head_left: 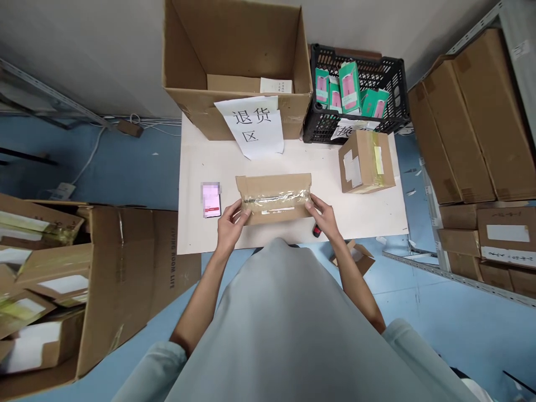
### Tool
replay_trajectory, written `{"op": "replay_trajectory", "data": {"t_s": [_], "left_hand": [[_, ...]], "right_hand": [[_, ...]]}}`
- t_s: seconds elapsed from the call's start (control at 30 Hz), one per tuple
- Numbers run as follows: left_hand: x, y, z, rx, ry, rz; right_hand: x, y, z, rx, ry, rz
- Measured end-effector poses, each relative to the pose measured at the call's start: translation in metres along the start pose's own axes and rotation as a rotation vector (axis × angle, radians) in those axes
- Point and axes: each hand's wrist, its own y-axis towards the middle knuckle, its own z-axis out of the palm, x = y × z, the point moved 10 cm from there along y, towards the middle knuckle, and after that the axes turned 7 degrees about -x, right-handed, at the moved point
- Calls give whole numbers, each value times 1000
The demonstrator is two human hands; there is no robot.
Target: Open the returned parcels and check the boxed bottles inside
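Observation:
A flat brown cardboard box (276,184) with clear shiny tape along its middle lies level over the white table's front half. My left hand (231,221) grips its left end, thumb on top near the tape. The right end is pinched by my right hand (324,215), thumb also on the upper face. Just below the right hand is a small black and red object (316,230) on the table. A phone (211,200) with a pink screen rests left of my left hand.
Behind stands a large open carton (238,114) with a paper sign (257,128). Beside it, a black crate (307,125) holds green and pink boxes. A taped box (355,162) sits on the table's right. Parcels fill a carton (125,262) at left; shelved boxes (473,123) stand right.

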Motion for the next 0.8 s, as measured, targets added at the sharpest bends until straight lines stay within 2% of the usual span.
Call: {"op": "replay_trajectory", "data": {"t_s": [0.1,0.27,0.33,0.43,0.5,0.63,0.8], "left_hand": [[3,7,9,35,19,-37],[26,15,24,125,57,-86],[32,16,24,133,48,-74],[37,16,15,63,65,-61],[34,13,14,34,98,-20],[16,8,29,110,142,93],[-14,2,31,60,165,129]], "right_hand": [[0,11,6,14,-36,-4],[-22,22,14,4,-155,2],[-27,24,15,7,-165,-5],[-32,26,11,-27,-167,-11],[-35,28,9,-49,-169,-16],[-39,33,8,-54,-187,-36],[-34,36,-5,-116,-171,-34]]}}
